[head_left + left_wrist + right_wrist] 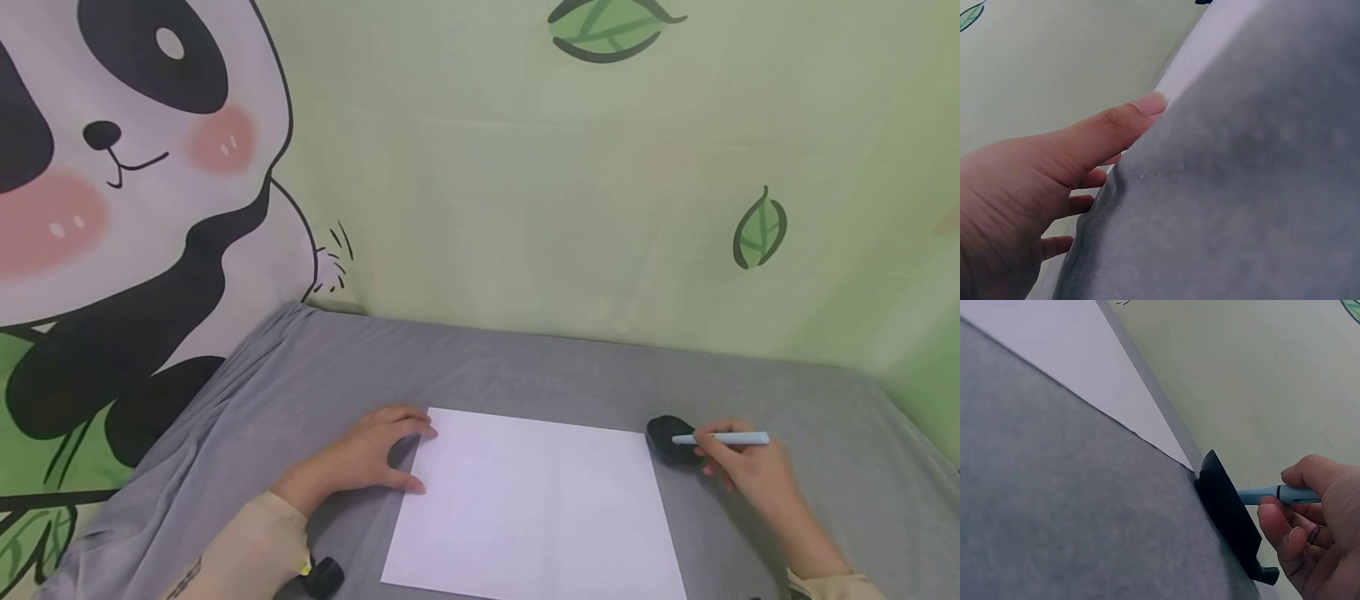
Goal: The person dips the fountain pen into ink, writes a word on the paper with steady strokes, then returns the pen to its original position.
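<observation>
Apparent setting-up step: the left hand (367,454), fingers loosely spread, touches the left edge of paper (532,508) on grey cloth (562,375), while the right hand (753,479) pinches a pen (742,437) by a black object (663,452), presumably next needing steady pen control.

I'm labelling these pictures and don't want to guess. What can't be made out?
Paper: near right corner cut off by the head view's bottom edge.
Pen: its end by the black object is hidden behind that object in the right wrist view.
Small black item: partly covered by the left sleeve in the head view; unidentifiable.
Dark shape: cut off by the left wrist view's top edge.
</observation>
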A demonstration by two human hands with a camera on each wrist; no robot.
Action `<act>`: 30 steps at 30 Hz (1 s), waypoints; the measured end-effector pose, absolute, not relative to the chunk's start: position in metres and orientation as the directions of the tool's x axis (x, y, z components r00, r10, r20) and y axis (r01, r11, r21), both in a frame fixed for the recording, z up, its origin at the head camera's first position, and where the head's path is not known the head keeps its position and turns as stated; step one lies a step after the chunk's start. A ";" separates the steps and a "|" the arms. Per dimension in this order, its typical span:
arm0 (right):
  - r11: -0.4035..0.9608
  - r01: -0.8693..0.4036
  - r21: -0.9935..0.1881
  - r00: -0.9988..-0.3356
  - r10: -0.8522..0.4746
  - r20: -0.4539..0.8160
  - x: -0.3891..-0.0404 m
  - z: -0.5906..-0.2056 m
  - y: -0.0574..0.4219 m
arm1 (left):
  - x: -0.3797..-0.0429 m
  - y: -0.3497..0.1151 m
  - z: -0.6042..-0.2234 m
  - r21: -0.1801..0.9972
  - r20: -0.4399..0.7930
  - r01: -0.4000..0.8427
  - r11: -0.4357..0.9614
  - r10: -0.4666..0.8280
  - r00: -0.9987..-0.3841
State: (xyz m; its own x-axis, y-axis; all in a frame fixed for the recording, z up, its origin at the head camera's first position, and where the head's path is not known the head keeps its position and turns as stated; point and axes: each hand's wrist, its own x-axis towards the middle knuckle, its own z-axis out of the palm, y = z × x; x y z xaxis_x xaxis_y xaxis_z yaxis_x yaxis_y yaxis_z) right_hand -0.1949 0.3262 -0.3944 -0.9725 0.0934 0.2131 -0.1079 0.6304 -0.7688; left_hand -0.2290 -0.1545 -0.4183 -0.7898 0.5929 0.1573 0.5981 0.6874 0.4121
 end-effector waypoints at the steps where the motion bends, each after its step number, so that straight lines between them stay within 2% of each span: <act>1: 0.631 -0.107 -0.768 -0.973 0.094 0.213 -0.195 -0.395 0.326 | -0.229 -0.155 -0.418 0.414 0.158 0.598 0.686 0.593 -0.789; 14: 0.535 -0.118 -0.836 -0.977 0.085 0.193 -0.195 -0.392 0.335 | -0.230 -0.155 -0.419 0.406 0.165 0.603 0.686 0.594 -0.787; 23: 0.310 -0.142 -0.940 -0.985 0.053 0.167 -0.198 -0.395 0.344 | -0.229 -0.155 -0.419 0.395 0.165 0.602 0.694 0.592 -0.789; 30: 0.324 -0.144 -0.935 -0.985 0.039 0.166 -0.197 -0.394 0.343 | -0.230 -0.155 -0.419 0.392 0.174 0.608 0.690 0.594 -0.786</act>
